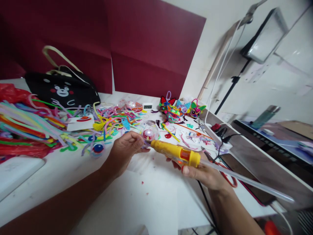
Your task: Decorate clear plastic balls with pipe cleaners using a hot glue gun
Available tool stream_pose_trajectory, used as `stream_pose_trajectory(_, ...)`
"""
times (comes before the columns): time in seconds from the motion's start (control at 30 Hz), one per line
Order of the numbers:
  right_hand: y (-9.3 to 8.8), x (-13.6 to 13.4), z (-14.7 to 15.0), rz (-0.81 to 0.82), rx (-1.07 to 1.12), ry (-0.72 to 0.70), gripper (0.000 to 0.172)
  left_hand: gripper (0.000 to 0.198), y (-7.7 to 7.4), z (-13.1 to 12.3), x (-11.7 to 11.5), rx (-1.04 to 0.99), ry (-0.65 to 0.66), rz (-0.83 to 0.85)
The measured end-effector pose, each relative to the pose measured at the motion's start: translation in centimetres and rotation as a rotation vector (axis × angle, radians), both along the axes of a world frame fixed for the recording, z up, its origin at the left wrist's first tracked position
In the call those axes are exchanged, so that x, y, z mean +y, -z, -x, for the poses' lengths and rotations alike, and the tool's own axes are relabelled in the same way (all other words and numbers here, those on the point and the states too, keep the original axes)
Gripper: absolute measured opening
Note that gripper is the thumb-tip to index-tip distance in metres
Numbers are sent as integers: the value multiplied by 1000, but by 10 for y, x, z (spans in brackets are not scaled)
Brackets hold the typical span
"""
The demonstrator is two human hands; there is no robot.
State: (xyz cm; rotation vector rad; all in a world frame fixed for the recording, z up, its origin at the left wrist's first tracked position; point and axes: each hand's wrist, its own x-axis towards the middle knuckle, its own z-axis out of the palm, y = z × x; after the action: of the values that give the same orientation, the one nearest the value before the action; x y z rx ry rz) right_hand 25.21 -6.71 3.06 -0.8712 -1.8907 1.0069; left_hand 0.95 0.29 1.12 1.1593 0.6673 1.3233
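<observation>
My left hand (126, 148) is closed around a clear plastic ball (149, 131) with red and white bits inside, held just above the white table (73, 182). In my right hand (204, 173) is a yellow glue gun (176, 152), gripped from below. Its nozzle points left and touches the ball. A long clear glue stick (246, 181) juts out of the gun's back toward the lower right.
Heaps of coloured pipe cleaners (36, 127) cover the table's left and middle. A black bear-face bag (62, 89) lies at the back left before dark red boards (146, 52). Finished pipe-cleaner figures (181, 109) stand behind. Cables, pliers and a lamp (264, 36) are at the right.
</observation>
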Motion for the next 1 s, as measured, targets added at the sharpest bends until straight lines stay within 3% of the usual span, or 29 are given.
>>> stream_pose_trajectory(0.23,4,0,0,74,122,3,27,30,-1,-1,0,-3,7,6)
stream_pose_trajectory(1.0,-2,-2,3,0,1,61,36,32,-4,-3,-3,29,-10,28)
